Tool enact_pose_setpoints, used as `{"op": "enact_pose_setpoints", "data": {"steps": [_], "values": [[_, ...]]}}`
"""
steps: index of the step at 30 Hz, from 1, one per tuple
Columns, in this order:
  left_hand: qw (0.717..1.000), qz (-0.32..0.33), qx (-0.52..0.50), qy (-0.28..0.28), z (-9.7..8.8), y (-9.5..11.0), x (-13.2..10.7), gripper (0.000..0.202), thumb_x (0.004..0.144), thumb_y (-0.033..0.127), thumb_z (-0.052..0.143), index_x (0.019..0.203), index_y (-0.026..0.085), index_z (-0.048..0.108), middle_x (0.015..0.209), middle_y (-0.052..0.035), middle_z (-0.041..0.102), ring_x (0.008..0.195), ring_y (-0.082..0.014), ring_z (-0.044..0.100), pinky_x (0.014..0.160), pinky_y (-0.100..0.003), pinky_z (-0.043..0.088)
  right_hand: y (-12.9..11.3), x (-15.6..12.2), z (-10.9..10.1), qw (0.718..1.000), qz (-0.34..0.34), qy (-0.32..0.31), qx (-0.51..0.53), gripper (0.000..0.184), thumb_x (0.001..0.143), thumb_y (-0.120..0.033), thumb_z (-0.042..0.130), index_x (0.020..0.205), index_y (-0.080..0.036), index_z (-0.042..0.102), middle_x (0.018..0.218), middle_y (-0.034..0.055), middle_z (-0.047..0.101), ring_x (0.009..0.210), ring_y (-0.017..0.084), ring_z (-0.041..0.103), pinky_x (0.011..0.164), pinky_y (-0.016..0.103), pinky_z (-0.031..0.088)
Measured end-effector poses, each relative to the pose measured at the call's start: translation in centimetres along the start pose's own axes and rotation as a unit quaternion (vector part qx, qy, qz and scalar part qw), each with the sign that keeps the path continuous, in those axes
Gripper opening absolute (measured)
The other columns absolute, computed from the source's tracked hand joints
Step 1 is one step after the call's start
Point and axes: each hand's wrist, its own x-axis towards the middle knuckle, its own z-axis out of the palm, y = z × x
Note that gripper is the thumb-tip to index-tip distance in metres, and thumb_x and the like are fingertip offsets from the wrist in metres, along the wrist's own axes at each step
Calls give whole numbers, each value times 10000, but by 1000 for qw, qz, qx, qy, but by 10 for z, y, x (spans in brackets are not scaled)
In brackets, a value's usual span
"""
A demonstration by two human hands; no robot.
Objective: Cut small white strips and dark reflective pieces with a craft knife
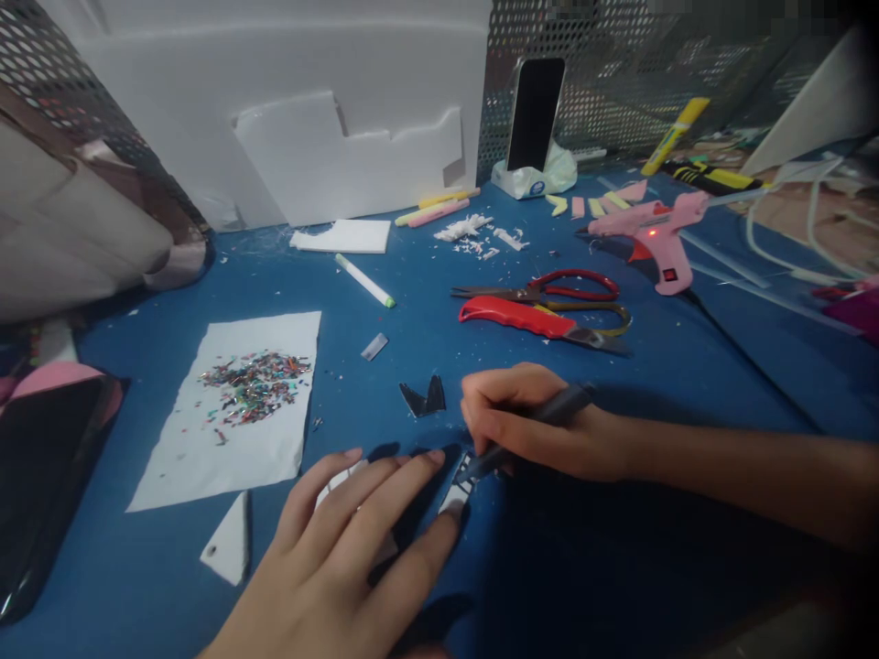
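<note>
My right hand is closed round a black marker pen held in a writing grip. The pen's tip rests on a small white strip with black marks across its upper part. Spread over the table, my left hand has its thumb on the lower end of that strip. Beneath its fingers lies another white piece, mostly covered. Just beyond the hands is a small black V-shaped piece.
Glitter-like bits lie on white paper at left, near a dark phone. Scissors, a red-handled cutter and a pink glue gun lie right. Another phone stands behind. A white triangular piece sits left.
</note>
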Motion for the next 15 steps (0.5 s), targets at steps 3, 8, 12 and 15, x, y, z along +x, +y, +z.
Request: {"op": "enact_pose_setpoints", "data": {"steps": [3, 8, 12, 15], "values": [[1000, 11, -1, 5, 1, -1, 0, 498, 920, 560, 379, 1263, 225, 512, 1394, -130, 355, 1243, -282, 344, 1088, -483, 125, -3, -2, 5, 999, 37, 28, 14, 309, 969, -303, 434, 720, -133, 503, 685, -16, 493, 549, 67, 505, 489, 176, 404], [1000, -7, -7, 0, 3, 0, -1, 488, 935, 555, 328, 1235, 225, 524, 1392, -122, 358, 1243, -283, 347, 1074, -496, 149, -6, -3, 8, 994, 38, 31, -102, 321, 952, -249, 451, 648, -147, 441, 555, -47, 417, 500, 63, 416, 452, 190, 307], [1000, -5, -8, -1, 2, 0, -1, 478, 929, 546, 354, 1246, 228, 516, 1398, -118, 357, 1242, -283, 349, 1072, -495, 146, -5, -2, 7, 989, 33, 29, -138, 330, 961, -249, 424, 645, -152, 428, 555, -44, 420, 506, 66, 401, 461, 208, 289], [1000, -7, -12, -3, 1, 0, -1, 471, 921, 541, 385, 1248, 227, 514, 1401, -112, 355, 1241, -281, 346, 1079, -488, 138, -5, -2, 7, 991, 22, 22, -134, 298, 959, -250, 434, 681, -148, 467, 590, -35, 458, 531, 71, 426, 483, 207, 315]]}}
